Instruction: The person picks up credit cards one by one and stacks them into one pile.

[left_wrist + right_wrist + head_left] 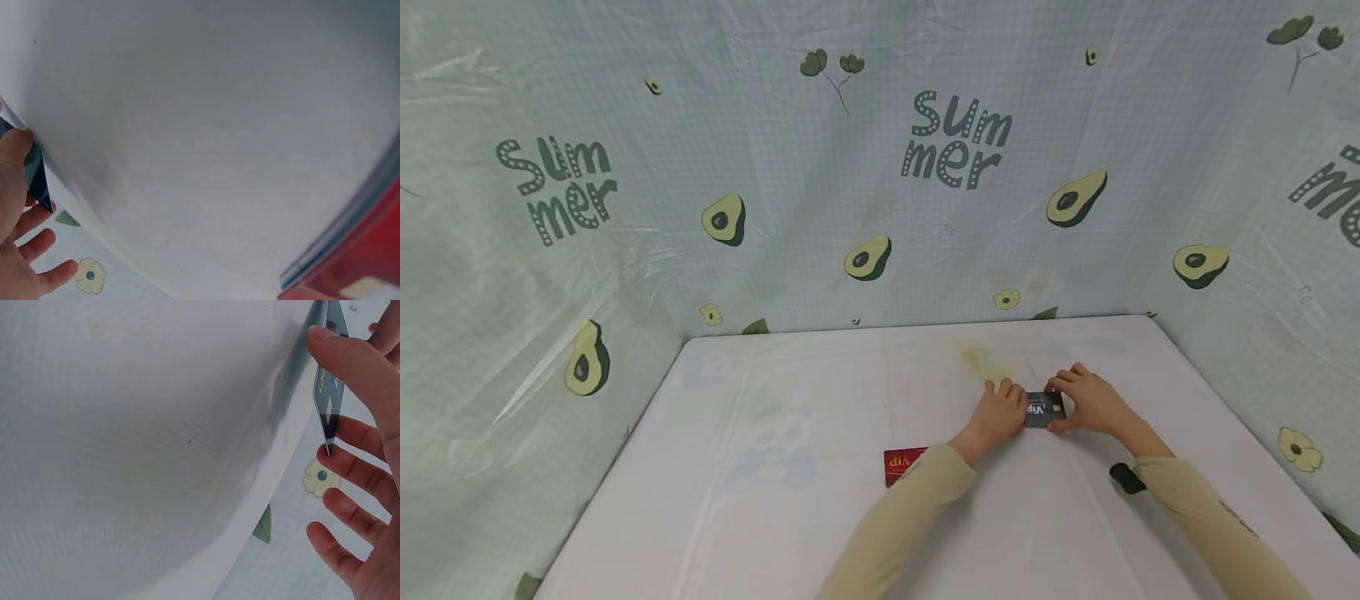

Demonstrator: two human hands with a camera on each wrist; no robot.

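Note:
A dark grey card (pixel 1043 409) with "Vip" lettering, upside down in the head view, spans the gap between both hands over the right part of the table. The left hand (pixel 996 417) pinches its left end; in the left wrist view the thumb (pixel 17 142) lies on the card's face. At the other end the right hand (pixel 1093 403) grips it between thumb and fingers. The right wrist view shows the card (pixel 329 400) nearly edge-on, its corner by a fingertip, with the other fingers spread loosely.
A red VIP card (pixel 902 463) lies partly behind the left forearm; layered edges show beside the red surface (pixel 369 256) in the left wrist view. Near the right wrist is a small black object (pixel 1126 478), its kind unclear. Avocado-print sheeting (pixel 805 250) surrounds the white table (pixel 820 533).

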